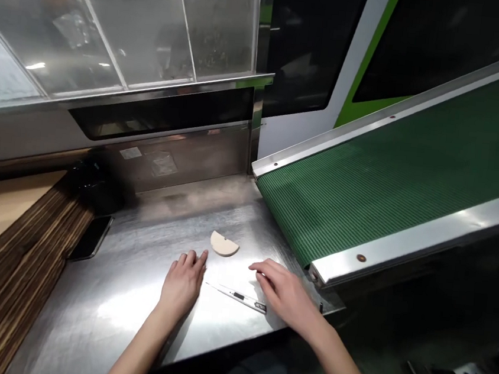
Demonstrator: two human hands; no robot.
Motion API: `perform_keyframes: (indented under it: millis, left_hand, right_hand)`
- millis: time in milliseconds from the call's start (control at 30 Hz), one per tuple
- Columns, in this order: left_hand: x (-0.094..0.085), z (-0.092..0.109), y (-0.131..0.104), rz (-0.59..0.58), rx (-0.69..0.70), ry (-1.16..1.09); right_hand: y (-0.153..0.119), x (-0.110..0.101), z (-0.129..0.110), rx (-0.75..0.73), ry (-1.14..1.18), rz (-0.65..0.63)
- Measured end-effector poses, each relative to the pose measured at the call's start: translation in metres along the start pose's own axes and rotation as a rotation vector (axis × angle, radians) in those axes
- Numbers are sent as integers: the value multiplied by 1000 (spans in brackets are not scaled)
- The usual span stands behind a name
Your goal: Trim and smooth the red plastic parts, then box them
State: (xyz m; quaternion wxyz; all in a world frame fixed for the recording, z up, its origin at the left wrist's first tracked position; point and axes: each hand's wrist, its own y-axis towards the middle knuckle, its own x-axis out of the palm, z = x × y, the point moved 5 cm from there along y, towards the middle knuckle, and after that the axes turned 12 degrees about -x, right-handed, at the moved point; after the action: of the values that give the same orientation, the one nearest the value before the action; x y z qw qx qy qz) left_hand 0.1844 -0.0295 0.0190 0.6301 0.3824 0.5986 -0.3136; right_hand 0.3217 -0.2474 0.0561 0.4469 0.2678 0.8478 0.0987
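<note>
A beige half-round piece (224, 246) with a small notch in its straight edge lies flat on the metal table (134, 270). Just left of it, my left hand (183, 281) rests on the tabletop, back upward, index finger stretched toward the piece, holding nothing. To the right, my right hand (282, 290) is held over the table with thumb and index finger apart and nothing visible between them. A slim silver craft knife (240, 297) lies between my hands, its blade end pointing left and its handle end near my right hand.
A green conveyor belt (393, 172) with metal side rails slopes up to the right from the table. On the left are a phone (91, 238), a dark container (98, 186) and a tall stack of brown-edged sheets (14, 257). Clear panels (133, 20) stand behind the table.
</note>
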Motion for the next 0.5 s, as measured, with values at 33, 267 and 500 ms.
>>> perform_keyframes:
  millis: [33,267,500]
  left_hand:
    - [0,-2,-6,3,15,10]
    - [10,-19,-86,115,61,7]
    - [20,-10,-140,249,-33,-161]
  right_hand:
    - [9,5,2,-23,-26,-74]
    - [40,45,7,-73,-282,-354]
    - [41,57,7,-2,-317,-407]
